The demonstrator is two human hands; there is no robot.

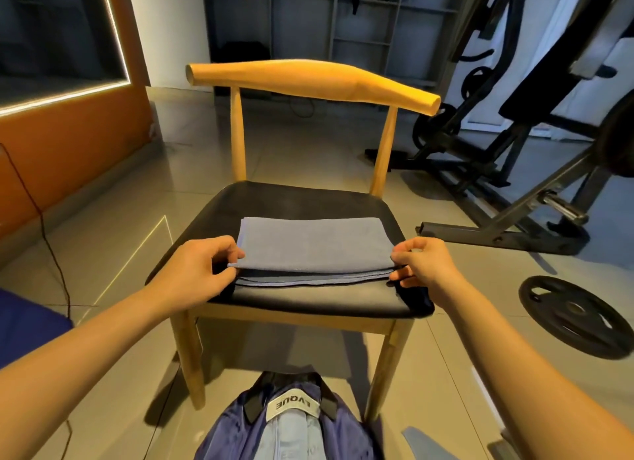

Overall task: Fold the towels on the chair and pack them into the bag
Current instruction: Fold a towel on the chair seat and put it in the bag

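A grey-blue towel [314, 245] lies folded over on the black seat of a wooden chair [298, 198]. My left hand [197, 270] pinches the towel's near left corner. My right hand [423, 264] pinches its near right corner. Both corners are lifted slightly, and layered edges show beneath the top fold. A dark cloth [417, 300] hangs over the seat's front right corner under my right hand. On the floor in front of the chair stands an open blue bag [291, 425] with a white label and light blue fabric inside.
A black weight plate [576, 317] lies on the tiled floor to the right. Gym machine frames [514, 171] stand behind it. An orange wall [68, 150] and a thin cable run along the left. Grey shelving stands at the back.
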